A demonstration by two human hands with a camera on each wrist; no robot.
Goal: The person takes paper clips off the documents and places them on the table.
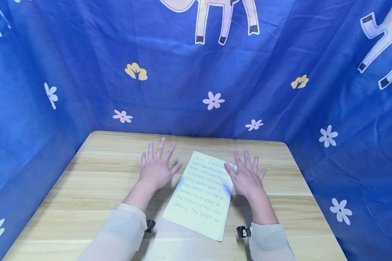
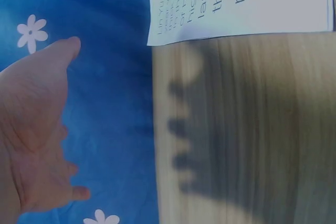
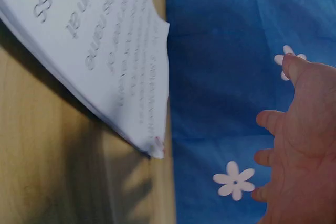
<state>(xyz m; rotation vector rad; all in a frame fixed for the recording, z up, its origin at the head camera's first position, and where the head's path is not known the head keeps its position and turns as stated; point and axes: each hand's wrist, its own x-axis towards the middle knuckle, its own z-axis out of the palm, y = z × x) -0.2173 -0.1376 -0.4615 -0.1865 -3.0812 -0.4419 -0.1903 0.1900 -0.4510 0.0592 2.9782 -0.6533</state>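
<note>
A stack of printed paper sheets [image 1: 199, 195] lies slightly askew on the wooden table, large text facing up. To its left, my left hand [image 1: 156, 170] is spread with its fingers straight, holding nothing; the left wrist view shows this hand [image 2: 37, 129] raised above the tabletop, apart from the paper. My right hand [image 1: 248, 177] is spread over the stack's right edge in the head view. In the right wrist view that hand [image 3: 304, 140] is clear of the sheets [image 3: 105, 56], whose near corner looks a little bent.
The light wood table [image 1: 101, 174] has rounded far corners. Blue fabric [image 1: 170, 94] with printed flowers and animal legs hangs behind it and along both sides. Dark wrist straps sit at the left cuff [image 1: 130, 224] and right cuff [image 1: 268, 239].
</note>
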